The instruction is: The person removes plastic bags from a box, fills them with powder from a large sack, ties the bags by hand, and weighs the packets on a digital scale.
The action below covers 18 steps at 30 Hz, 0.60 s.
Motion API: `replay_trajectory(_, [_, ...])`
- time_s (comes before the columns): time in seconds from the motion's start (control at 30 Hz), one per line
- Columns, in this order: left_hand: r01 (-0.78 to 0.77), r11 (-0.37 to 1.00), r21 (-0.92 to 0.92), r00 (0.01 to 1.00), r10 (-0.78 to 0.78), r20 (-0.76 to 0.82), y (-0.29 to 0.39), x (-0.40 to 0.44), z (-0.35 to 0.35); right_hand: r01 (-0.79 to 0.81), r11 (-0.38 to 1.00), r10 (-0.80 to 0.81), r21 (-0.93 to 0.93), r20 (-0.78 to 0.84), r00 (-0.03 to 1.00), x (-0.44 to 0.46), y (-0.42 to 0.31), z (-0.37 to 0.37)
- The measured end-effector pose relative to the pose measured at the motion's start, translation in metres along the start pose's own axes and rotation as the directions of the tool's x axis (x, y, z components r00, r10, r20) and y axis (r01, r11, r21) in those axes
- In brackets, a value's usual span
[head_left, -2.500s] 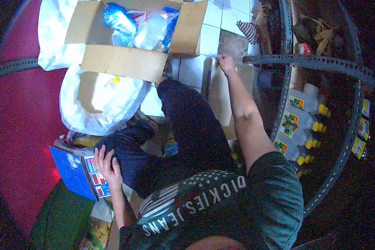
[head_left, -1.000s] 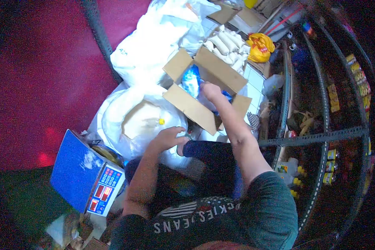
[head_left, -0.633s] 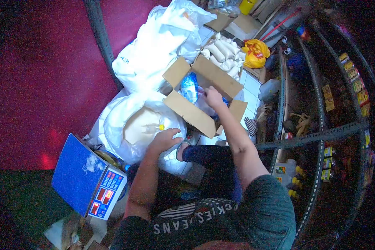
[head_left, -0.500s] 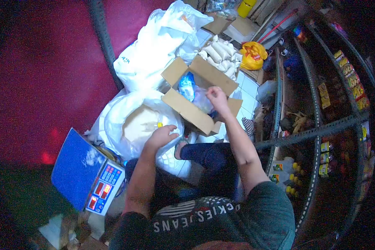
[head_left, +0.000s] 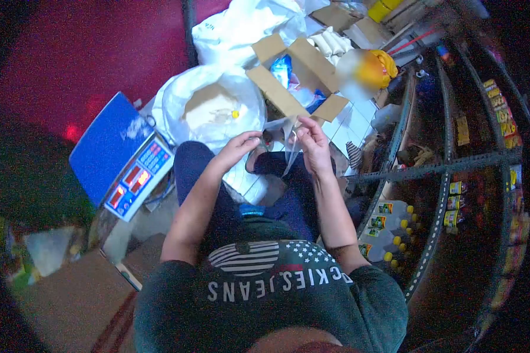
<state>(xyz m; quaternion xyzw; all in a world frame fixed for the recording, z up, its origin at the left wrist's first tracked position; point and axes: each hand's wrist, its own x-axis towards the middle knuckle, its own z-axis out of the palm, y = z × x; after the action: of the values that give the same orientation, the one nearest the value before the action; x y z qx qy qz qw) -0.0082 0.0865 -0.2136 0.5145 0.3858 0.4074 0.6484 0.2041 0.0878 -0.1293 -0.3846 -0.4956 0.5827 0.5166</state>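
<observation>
clear plastic bag (head_left: 291, 150) in grip of right hand (head_left: 315, 148), left hand (head_left: 235, 150) beside, grip unclear

Clear bag (head_left: 292, 141) at the right hand (head_left: 315, 150): edges wash out, can't tell if the left hand (head_left: 235, 153) grips it too. Digits on the scale (head_left: 115, 156) unreadable. Near flap (head_left: 275, 92) of the cardboard box (head_left: 316, 60) hides some contents. Far white sack (head_left: 241, 36) runs off the top edge. Yellow bag (head_left: 387, 66), far right, seems partly lost behind a blurred patch (head_left: 358, 73).
</observation>
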Motion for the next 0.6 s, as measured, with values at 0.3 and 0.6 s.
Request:
replay_trajectory(0.3, [-0.109, 0.976, -0.188, 0.993, 0.097, -0.069, 0.004, -0.040, 0.011, -0.180, 0.928, 0.182, 0.325, 0.025, 0.983, -0.041, 0.020, 0.029])
replay_trajectory(0.6, [-0.093, 0.979, -0.184, 0.988, 0.067, -0.139, -0.012, -0.022, 0.000, -0.237, 0.884, 0.235, 0.403, 0.057, 0.970, -0.050, 0.028, 0.025])
